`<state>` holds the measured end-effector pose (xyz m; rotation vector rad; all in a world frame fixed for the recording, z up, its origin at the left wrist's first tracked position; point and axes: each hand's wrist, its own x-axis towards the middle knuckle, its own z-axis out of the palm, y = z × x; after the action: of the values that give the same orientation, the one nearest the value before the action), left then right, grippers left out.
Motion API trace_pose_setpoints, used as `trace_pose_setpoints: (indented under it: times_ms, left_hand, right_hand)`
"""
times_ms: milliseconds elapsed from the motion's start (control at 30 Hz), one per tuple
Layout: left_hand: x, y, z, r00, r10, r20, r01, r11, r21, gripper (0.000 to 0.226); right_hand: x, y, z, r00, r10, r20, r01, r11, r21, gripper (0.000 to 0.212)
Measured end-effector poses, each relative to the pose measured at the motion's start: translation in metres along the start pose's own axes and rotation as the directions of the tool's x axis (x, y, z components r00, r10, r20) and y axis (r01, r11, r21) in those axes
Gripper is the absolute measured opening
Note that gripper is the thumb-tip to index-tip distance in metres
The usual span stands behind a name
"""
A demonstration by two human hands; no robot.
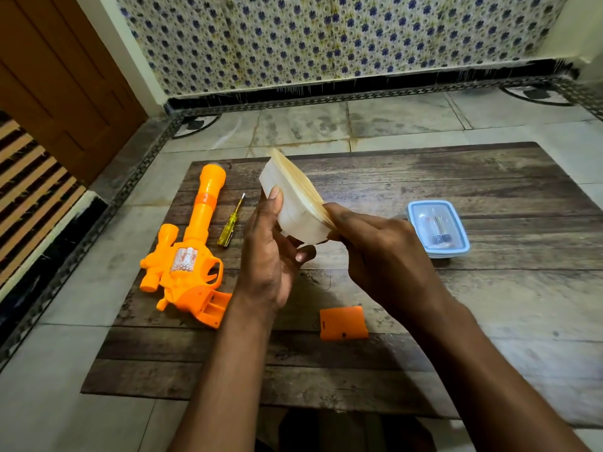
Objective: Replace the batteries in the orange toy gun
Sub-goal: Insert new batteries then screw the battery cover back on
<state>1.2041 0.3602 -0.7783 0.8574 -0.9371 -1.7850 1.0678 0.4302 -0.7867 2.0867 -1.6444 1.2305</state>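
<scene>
Toy gun (187, 256), orange, lying flat at left of wooden worktop (489, 305), grip compartment open and seemingly empty. Battery cover (343, 323) off, lying nearby; yellow screwdriver (231, 221) just beside barrel. Translucent lidded container (295, 203) gripped by left hand (270, 256), right hand (375, 243) fingers pinching its lid edge. Batteries in blue-rimmed box (437, 228) at right. Probably midway: new batteries not yet fitted.

Hard to read through the lid of the blue box (438, 229) at three o'clock; contents blurred. Right hand (375, 249) fingertips hidden behind the white tub (293, 203).
</scene>
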Motion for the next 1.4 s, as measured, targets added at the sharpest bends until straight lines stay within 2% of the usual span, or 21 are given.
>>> trace_pose_setpoints:
  times_ms: [267,533,867,1000,1100,1167,1267,1400]
  left_hand:
    - [0.001,0.002,0.0,0.999,-0.024,0.04,0.023,1.0,0.007,0.04]
    - [0.002,0.001,-0.003,0.998,-0.058,-0.002,0.058,0.998,0.035,0.034]
    - [0.002,0.004,-0.006,0.996,-0.084,-0.001,0.084,0.996,0.026,0.044]
    - [0.0,0.006,-0.006,0.995,-0.093,0.026,0.092,0.994,0.052,0.038]
    - [0.0,0.006,-0.004,0.996,-0.084,0.032,0.083,0.995,0.054,0.047]
    - [0.001,0.006,-0.008,0.996,-0.085,0.014,0.084,0.995,0.053,0.053]
    - [0.002,0.007,-0.017,0.995,-0.102,-0.01,0.103,0.993,0.056,0.061]
    - [0.002,0.008,-0.019,0.992,-0.124,-0.032,0.126,0.99,0.065,0.044]
  right_hand:
    - [0.002,0.003,-0.005,1.0,-0.019,0.01,0.019,1.0,-0.002,0.055]
    - [0.0,0.0,0.0,0.996,-0.026,0.089,0.028,0.999,-0.02,0.054]
    - [0.003,-0.003,-0.006,0.985,-0.049,0.163,0.052,0.999,-0.016,0.056]
    - [0.001,0.004,-0.01,0.989,-0.055,0.138,0.049,0.998,0.043,0.057]
    - [-0.001,0.003,-0.012,0.987,-0.065,0.149,0.061,0.998,0.028,0.057]
    - [-0.002,0.007,-0.015,0.992,-0.039,0.119,0.037,0.999,0.019,0.058]
    - [-0.002,0.018,-0.022,1.0,-0.008,-0.006,0.008,1.0,-0.018,0.048]
    - [-0.006,0.018,-0.018,0.982,0.071,-0.174,-0.071,0.997,0.003,0.03]
